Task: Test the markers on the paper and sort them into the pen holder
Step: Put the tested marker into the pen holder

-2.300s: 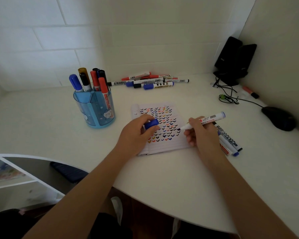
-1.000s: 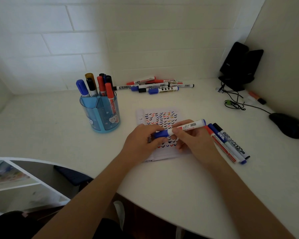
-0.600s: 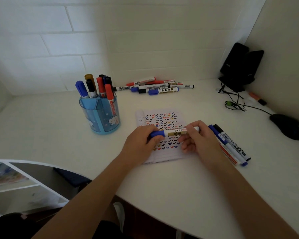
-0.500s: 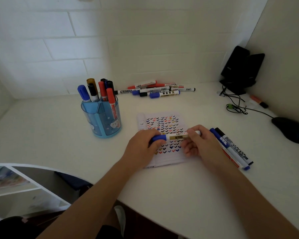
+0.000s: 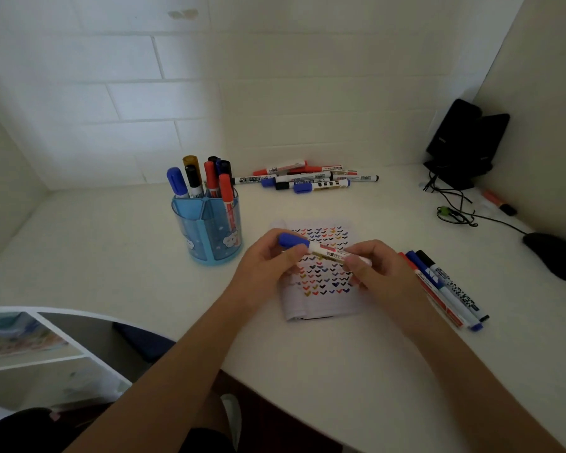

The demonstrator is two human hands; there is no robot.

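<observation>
Both forearms converge over paper (image 5: 321,289). My left hand (image 5: 265,266) pinches capped marker (image 5: 321,251) at its blue cap; right hand (image 5: 379,273) grips the barrel. Marker level, above paper.

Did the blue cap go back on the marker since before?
Yes. The blue cap was apart in the left hand; now it sits on the marker, held over the paper.
</observation>
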